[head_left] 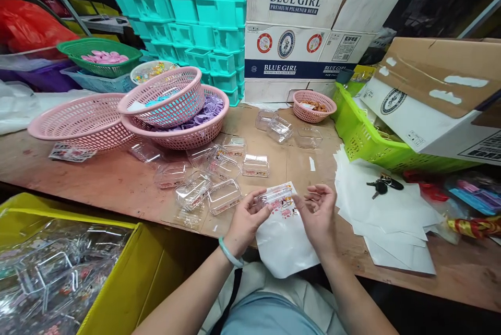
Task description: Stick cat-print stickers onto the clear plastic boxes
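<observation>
My left hand (pixel 247 216) is closed around a small clear plastic box (pixel 274 195) just past the table's front edge. Beneath that box hangs a white sticker sheet (pixel 287 243) printed with red marks and small cartoon figures. My right hand (pixel 320 216) has its thumb at the sheet's right edge, fingers curled; whether a loose sticker is between them is too small to tell. More clear boxes lie ahead and to the left, among them one with a printed label (pixel 255 166) and another nearer my left hand (pixel 225 196).
Pink baskets (pixel 176 139) stand at the left, one holding purple packets. A small pink basket (pixel 314 106) sits before a beer carton (pixel 287 37). White sheets (pixel 385 220) with keys (pixel 379 187) lie right, beside a green crate (pixel 364 136). A yellow bin (pixel 152 267) is lower left.
</observation>
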A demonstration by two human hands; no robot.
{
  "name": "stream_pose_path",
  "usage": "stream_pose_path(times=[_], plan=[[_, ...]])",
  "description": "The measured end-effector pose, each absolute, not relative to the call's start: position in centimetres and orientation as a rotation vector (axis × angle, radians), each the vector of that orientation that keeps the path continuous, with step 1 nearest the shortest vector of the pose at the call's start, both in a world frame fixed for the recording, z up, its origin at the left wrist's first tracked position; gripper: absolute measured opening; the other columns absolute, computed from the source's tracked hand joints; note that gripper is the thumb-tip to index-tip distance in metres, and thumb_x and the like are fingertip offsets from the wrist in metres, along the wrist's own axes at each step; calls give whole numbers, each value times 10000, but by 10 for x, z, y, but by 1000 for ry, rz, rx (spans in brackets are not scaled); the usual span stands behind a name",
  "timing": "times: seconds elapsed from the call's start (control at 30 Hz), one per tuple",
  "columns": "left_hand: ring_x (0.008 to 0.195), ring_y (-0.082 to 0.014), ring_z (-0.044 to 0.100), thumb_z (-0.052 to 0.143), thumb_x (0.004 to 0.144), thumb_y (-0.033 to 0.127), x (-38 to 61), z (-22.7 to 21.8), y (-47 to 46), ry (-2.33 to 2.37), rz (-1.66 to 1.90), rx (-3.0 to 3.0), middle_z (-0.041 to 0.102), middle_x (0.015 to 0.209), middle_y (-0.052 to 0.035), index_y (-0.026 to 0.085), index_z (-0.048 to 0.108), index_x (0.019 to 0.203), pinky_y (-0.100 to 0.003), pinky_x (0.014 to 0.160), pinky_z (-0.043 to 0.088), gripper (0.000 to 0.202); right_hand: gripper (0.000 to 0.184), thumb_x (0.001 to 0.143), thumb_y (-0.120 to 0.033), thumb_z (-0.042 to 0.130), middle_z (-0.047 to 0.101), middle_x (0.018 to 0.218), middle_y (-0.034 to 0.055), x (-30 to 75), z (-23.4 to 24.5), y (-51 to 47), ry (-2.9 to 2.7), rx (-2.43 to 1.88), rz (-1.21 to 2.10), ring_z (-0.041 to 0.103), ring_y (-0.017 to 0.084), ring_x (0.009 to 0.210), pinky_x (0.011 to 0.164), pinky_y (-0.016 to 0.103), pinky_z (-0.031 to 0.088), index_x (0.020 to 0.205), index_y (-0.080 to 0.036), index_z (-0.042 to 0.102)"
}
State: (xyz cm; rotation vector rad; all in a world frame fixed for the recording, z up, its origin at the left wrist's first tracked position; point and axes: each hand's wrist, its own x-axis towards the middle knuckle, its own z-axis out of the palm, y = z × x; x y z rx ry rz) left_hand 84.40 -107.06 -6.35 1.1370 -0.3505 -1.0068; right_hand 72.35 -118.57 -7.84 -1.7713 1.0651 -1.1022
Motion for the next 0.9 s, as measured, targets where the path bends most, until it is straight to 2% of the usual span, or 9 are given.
stream_pose_path(times=[0.07, 0.1, 0.23, 0.43, 0.57, 0.7, 0.8, 0.83, 0.9], plan=[[1017, -240, 629, 765, 683, 340, 841, -58, -1069, -377, -1008, 1136, 647, 1150, -133, 150, 566, 1165, -337, 885, 487, 555, 817, 637, -427, 783, 574, 1195, 122, 726, -74, -1181, 939, -1653, -932, 606, 221, 975, 749, 320, 536, 1315, -239, 367], [1032, -247, 622, 755, 694, 339, 841, -55, -1068, -398, -1013, 1137, 638, 1167, -134, 153, 562, 1176, -343, 892, 486, 552, 810, 655, -436, 770, 589, 1196, 120, 728, -69, -1178, 880, -1604, -842, 615, 228, 985, 757, 328, 540, 1329, -244, 364], [1051, -257, 608, 714, 742, 329, 849, -43, -1053, -506, -994, 1179, 619, 1191, -131, 156, 554, 1184, -354, 896, 490, 501, 441, 819, -479, 601, 679, 1046, 84, 736, -50, -1174, 728, -1547, -648, 654, 220, 910, 751, 326, 547, 1169, -214, 564], [1200, -239, 488, 612, 829, 313, 915, -35, -1029, -828, -336, 1516, 506, 1321, -99, 221, 466, 1274, -388, 1016, 410, 477, 424, 864, -507, 521, 674, 1088, 94, 762, -46, -1205, 744, -1600, -717, 656, 219, 941, 837, 381, 537, 1145, -196, 587], [1258, -262, 397, 625, 816, 284, 967, -37, -1040, -1252, 94, 1886, 484, 1356, -101, 220, 459, 1318, -460, 1087, 292, 533, 413, 863, -463, 546, 649, 1157, 103, 750, -51, -1214, 818, -2013, -834, 611, 240, 1060, 946, 428, 481, 1187, -208, 571], [1337, -323, 287, 652, 790, 309, 961, -29, -1046, -1279, 230, 1988, 383, 1451, -140, 195, 477, 1322, -515, 1089, 242, 571, 709, 775, -483, 653, 497, 1382, 124, 693, -70, -1185, 206, -2713, -503, 441, 315, 1286, 1071, 528, 351, 1386, -216, 413], [1155, -292, 498, 658, 779, 391, 920, -25, -1030, -1191, -36, 1841, 586, 1231, -133, 174, 639, 1093, -410, 985, 387, 382, 594, 863, -222, 541, 410, 1457, 75, 653, -92, -1163, -103, -2968, -339, 311, 283, 1374, 1104, 526, 307, 1427, -240, 356], [982, -253, 583, 633, 792, 427, 904, -27, -1022, -1210, -315, 1782, 668, 1031, -107, 169, 685, 937, -352, 883, 448, 300, 578, 869, -127, 468, 431, 1443, 67, 644, -98, -1159, -91, -2992, -389, 322, 262, 1371, 1090, 499, 346, 1427, -236, 358], [709, -186, 602, 540, 828, 520, 873, -36, -1010, -1182, -1018, 1622, 674, 732, -66, 148, 698, 736, -280, 697, 475, 414, 609, 848, -30, 362, 476, 1406, 86, 635, -102, -1154, 24, -2958, -553, 369, 243, 1347, 1042, 451, 424, 1433, -198, 350]])
